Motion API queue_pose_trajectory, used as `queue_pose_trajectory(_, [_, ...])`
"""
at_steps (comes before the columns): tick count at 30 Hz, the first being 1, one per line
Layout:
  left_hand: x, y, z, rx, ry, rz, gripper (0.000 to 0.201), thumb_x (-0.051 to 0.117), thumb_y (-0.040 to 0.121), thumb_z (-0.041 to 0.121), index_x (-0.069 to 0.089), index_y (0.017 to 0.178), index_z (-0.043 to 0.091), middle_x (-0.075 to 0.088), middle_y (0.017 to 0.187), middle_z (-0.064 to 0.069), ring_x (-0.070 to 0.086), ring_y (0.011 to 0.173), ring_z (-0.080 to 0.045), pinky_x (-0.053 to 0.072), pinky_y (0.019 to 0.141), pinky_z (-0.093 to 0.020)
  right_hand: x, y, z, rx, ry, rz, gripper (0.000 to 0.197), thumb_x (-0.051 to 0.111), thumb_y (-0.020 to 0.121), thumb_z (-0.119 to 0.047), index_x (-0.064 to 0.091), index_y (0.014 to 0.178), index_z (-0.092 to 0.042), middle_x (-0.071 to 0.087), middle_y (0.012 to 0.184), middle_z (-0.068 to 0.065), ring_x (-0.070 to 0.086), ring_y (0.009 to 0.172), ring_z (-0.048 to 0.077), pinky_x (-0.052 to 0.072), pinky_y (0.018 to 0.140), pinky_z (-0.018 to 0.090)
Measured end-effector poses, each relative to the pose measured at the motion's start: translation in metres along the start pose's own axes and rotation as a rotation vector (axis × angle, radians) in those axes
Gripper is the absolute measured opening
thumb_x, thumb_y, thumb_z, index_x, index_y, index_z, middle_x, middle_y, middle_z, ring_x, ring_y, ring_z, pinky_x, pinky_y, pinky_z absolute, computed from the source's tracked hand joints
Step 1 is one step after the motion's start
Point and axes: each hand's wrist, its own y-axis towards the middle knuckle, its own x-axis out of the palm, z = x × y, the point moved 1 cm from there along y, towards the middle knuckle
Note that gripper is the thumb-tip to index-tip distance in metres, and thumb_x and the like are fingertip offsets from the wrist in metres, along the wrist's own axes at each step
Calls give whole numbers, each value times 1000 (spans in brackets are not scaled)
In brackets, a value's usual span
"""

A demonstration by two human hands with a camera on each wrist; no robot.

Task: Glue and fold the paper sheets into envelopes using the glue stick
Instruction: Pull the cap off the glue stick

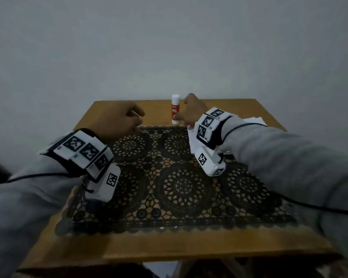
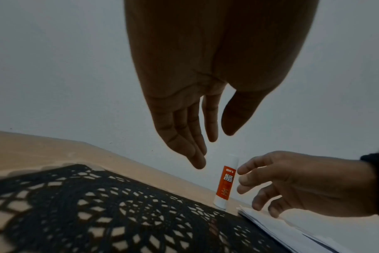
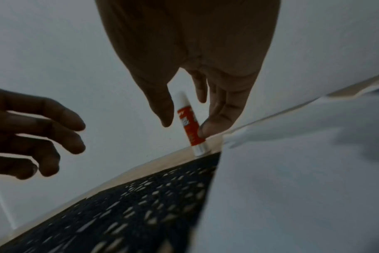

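Presently, entries as observed, all places given relative to the glue stick.

Glue stick (image 1: 175, 109): stood upright on the wooden table (image 1: 129, 245), white cap on top, red label reading "GLUE STICK" in the left wrist view, just past the far edge of the black lace mat (image 1: 181, 189).

Right hand (image 1: 191, 112): was directly right of the glue stick, fingers loosely curved and spread around it. In the right wrist view the thumb sat on the left of the tube and a fingertip (image 3: 208, 128) lay against the label's lower right. Whether the thumb touched could not be told, so no closed pinch was recorded.

Left hand (image 1: 117, 122): hovered left of the glue stick, apart from it, above the mat's far left corner. Fingers were relaxed and slightly bent, holding nothing.

Paper sheets (image 1: 253, 121): a white stack lay right of the glue stick, partly under the right wrist and sleeve, one corner reaching onto the mat. The right wrist view showed the near corner lying close beside the tube's base.

Wrist units (image 1: 84, 151): white blocks with black square markers were strapped on both wrists, cables trailing along grey sleeves.

Wall (image 1: 169, 47): plain grey, rose behind the glue stick.
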Motion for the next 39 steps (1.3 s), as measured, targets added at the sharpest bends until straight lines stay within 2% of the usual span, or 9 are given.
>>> queue_pose_trajectory(3, [-2, 10, -14, 2, -29, 13, 9, 58, 91, 20, 64, 98, 21, 71, 82, 1, 70, 74, -14, 55, 81, -47, 12, 13, -7, -26, -23, -6, 53, 77, 78, -25, 47, 120, -10, 63, 103, 9, 65, 90, 28, 56, 81, 43])
queue_pose_trajectory(8, [-3, 7, -13, -8, -76, 14, 11, 56, 93, 12, 62, 102, 11, 67, 90, -8, 70, 75, -17, 56, 81, -47, 18, 18, -13, -44, -97, 29, 26, 70, 84, -18, 65, 105, -3, 68, 91, 8, 67, 85, 24, 49, 67, 29])
queue_pose_trajectory(12, [-3, -6, -7, 3, -109, 43, 10, 56, 93, 9, 62, 101, 9, 67, 88, -11, 69, 73, -19, 56, 79, -46, 16, 3, -14, -121, -80, 48, 22, 69, 85, -21, 66, 101, -6, 70, 96, 8, 67, 87, 23, 53, 74, 32])
queue_pose_trajectory(17, [10, -25, 17, 114, -55, 86, 15, 55, 93, 12, 59, 108, 13, 67, 92, -2, 67, 74, -10, 52, 74, -18, -6, -51, -4, -465, -66, 9, 18, 70, 82, -26, 62, 87, -10, 62, 75, -1, 57, 66, 12, 46, 66, 30])
queue_pose_trajectory(20, [22, -29, 31, 152, -84, 62, 19, 54, 93, 12, 56, 112, 15, 66, 95, -4, 67, 75, -14, 55, 78, -34, -24, -80, 13, -670, -113, 49, 16, 69, 82, -28, 58, 78, -17, 53, 65, -8, 44, 58, 6, 34, 58, 22])
queue_pose_trajectory(24, [31, -27, 47, 217, -112, 24, 28, 55, 91, 9, 49, 118, 17, 64, 95, -1, 66, 78, -21, 55, 75, -39, -40, -102, 25, -822, -173, 75, 19, 66, 81, -32, 59, 86, -15, 53, 67, -5, 44, 56, 11, 32, 55, 19])
queue_pose_trajectory(28, [40, -24, 58, 279, -152, -10, 38, 52, 85, 9, 47, 122, 19, 63, 97, -3, 64, 77, -25, 54, 74, -44, -40, -97, 30, -819, -218, 87, 22, 64, 82, -34, 59, 91, -14, 54, 66, -5, 47, 54, 14, 39, 53, 25])
queue_pose_trajectory(32, [48, -15, 55, 398, -88, -17, 28, 60, 88, 19, 55, 115, 19, 63, 94, -1, 58, 72, -14, 47, 65, -23, -33, -84, 38, -720, -299, 11, 17, 63, 83, -35, 54, 89, -23, 57, 67, -3, 53, 57, 16, 48, 57, 39])
queue_pose_trajectory(39, [60, -1, 44, 413, -2, 40, 19, 68, 85, 13, 57, 100, 14, 57, 79, 7, 50, 65, -3, 41, 61, -20, -35, -78, 44, -615, -263, -51, 21, 58, 93, -40, 44, 96, -25, 58, 78, -1, 55, 67, 21, 44, 61, 36])
